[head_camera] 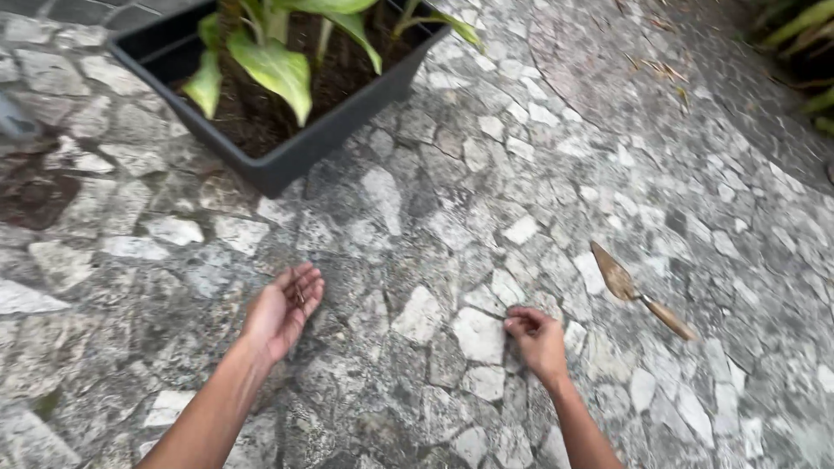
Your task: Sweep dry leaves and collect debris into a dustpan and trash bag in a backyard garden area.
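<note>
Seen from above: stone-mosaic paving (452, 217), grey and white, filling the view. Left hand (282, 311) at about 7 o'clock from the middle, palm up and cupped, grip loosely open, with a few thin dark bits of plant debris (299, 291) lying across the palm and fingers. Right hand (537, 340) at about 5 o'clock, knuckles up, fingers curled down with the tips pinched together against the stones; too small to tell whether anything is caught between them. Both forearms reaching in from the bottom edge, well apart from each other.

At 3 o'clock from the right hand, near but not touching: a garden trowel (638, 293) lying flat on the paving, rusty pointed blade aimed toward 10 o'clock, wooden handle toward 4 o'clock.

At 11 o'clock, well away from both hands: a black square planter (321, 139), one corner pointing down toward the left hand, filled with dark soil (252, 113) and holding a broad-leaved green plant (278, 65). Dark damp patch (35, 191) on the stones at 9 o'clock. Dry leaves (660, 69) scattered at 1 o'clock.
</note>
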